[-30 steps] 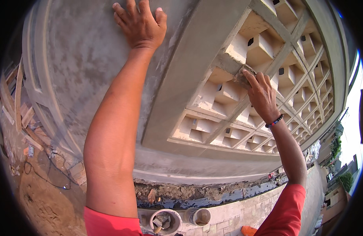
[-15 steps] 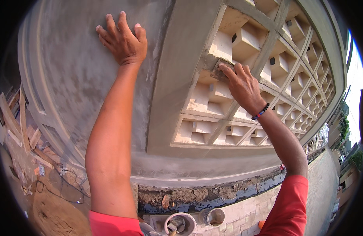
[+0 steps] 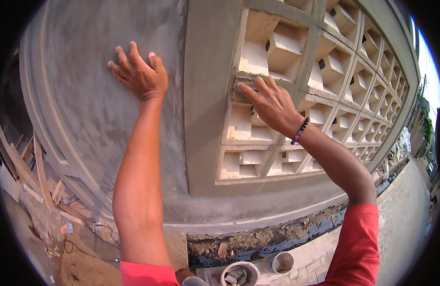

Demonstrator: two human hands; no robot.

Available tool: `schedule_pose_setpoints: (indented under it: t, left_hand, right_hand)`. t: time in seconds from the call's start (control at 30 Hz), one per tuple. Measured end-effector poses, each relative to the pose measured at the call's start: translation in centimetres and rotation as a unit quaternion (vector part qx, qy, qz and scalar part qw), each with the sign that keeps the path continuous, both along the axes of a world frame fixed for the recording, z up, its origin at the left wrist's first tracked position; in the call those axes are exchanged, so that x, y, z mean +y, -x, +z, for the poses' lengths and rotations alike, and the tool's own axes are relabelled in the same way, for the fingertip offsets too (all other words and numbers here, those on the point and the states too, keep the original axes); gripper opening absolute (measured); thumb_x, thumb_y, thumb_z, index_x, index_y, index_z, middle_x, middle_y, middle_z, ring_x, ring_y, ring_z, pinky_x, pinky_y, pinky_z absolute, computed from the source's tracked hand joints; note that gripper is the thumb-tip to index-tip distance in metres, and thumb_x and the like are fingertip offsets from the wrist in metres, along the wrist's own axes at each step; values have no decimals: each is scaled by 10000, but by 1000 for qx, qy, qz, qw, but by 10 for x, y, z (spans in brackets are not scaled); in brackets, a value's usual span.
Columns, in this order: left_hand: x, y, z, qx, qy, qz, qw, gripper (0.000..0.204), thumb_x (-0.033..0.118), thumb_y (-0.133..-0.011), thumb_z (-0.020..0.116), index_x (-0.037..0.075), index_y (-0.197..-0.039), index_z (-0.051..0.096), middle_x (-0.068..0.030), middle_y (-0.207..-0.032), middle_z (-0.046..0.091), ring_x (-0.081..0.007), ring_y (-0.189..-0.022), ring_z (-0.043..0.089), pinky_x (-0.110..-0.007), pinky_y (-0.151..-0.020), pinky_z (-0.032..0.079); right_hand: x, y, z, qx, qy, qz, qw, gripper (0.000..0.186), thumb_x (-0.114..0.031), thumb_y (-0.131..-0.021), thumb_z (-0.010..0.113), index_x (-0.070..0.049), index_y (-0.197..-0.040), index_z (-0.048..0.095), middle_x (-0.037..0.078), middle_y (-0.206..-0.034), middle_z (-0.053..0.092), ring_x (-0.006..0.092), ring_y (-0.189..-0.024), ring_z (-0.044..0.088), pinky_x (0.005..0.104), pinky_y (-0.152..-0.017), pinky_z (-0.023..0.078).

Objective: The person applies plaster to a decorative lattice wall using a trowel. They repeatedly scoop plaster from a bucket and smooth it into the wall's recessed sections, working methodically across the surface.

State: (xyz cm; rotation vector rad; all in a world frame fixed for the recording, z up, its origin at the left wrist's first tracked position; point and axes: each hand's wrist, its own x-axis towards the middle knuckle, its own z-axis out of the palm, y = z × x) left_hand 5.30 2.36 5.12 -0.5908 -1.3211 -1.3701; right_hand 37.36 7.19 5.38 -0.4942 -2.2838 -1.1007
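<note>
My left hand (image 3: 139,74) rests on the smooth grey plastered wall (image 3: 100,57) with its fingers spread. My right hand (image 3: 264,100), with a beaded bracelet on the wrist, grips a small, rough grey piece (image 3: 244,83), perhaps a pad or small float, partly hidden by the fingers. It presses this piece on the grey mortar strip between two cream ventilation blocks at the left edge of the block grid (image 3: 279,47). The raised plastered border (image 3: 203,95) runs between my two hands.
Below are a dirt trench (image 3: 210,244) with dark water, a round bucket (image 3: 240,270) with grey contents and a smaller bucket (image 3: 282,262). Loose planks (image 3: 41,167), a cable and soil lie at the lower left. A paved lane (image 3: 401,209) runs along the right.
In the picture both hands have shifted left; my left hand is also lower. My left hand stays spread on the plaster, my right still holds the piece on the mortar strip. The view has shifted.
</note>
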Motion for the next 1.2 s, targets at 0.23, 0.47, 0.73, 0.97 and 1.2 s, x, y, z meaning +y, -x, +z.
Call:
schedule_pose_setpoints:
  t: [0.23,0.47,0.73,0.97,1.2]
  left_hand:
    - [-1,3,-1,-4,2,9,1000,573,366,-941,515,167,-1465,399,-167,-1577,268,-559,-1433,143,-624,-1145,182]
    - [-1,2,0,-11,6,25,1000,577,366,-936,519,162,-1462,400,-176,-1572,276,-562,-1421,170,-627,-1144,181]
    - [-3,-1,1,-9,6,15,1000,572,353,-937,519,150,-1459,402,-177,-1570,277,-564,-1420,163,-632,-1146,178]
    - [-6,-1,1,-5,0,7,1000,567,345,-932,533,145,-1450,417,-179,-1566,279,-559,-1424,152,-632,-1142,184]
    - [-3,-3,1,6,-1,24,1000,587,318,-886,587,150,-1416,399,-195,-1527,293,-588,-1375,206,-649,-1107,215]
  right_hand:
    - [18,-67,-1,18,34,-66,997,519,-14,-813,621,-182,-1299,547,90,-1004,529,260,-934,566,361,-705,566]
    - [-14,-110,41,83,195,2,977,536,12,-808,596,-98,-1330,549,128,-1069,621,328,-1032,571,428,-923,490]
    - [-22,-42,70,18,125,80,989,446,-20,-853,618,-67,-1296,608,113,-981,609,313,-993,555,416,-884,482]
    - [-28,-14,64,0,81,47,996,420,-28,-852,636,-71,-1269,634,77,-967,599,286,-904,526,410,-850,491]
    - [-23,-78,73,23,106,-22,994,445,-29,-830,646,-76,-1273,631,84,-970,597,285,-939,546,389,-844,500]
